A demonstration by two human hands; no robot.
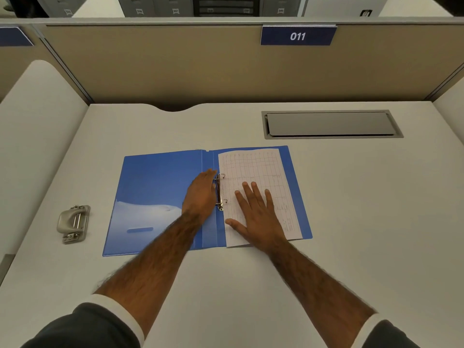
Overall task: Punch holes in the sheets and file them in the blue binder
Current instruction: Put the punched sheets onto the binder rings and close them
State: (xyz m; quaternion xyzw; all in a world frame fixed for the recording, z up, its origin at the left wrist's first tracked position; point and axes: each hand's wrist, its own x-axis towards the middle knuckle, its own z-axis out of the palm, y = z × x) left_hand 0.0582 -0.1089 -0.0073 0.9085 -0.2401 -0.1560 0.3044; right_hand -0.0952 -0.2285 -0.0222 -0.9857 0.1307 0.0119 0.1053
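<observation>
So the blue binder (160, 197) lies open mid-surface (351, 222), with the sheets (261, 167) on its right half by the rings (220, 192). Right hand (256, 212) is spread flat on the sheets, gripping nothing. Left hand (200, 194) is up against the rings, can't tell if it's gripping them. Hole punch (74, 223) sits off left.

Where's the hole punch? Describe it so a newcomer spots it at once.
Start at the open blue binder in the middle of the white desk. Look left of it, near the desk's left edge: the hole punch stands there alone. Unlike the flat binder, it is a squat grey metal lever block.
</observation>
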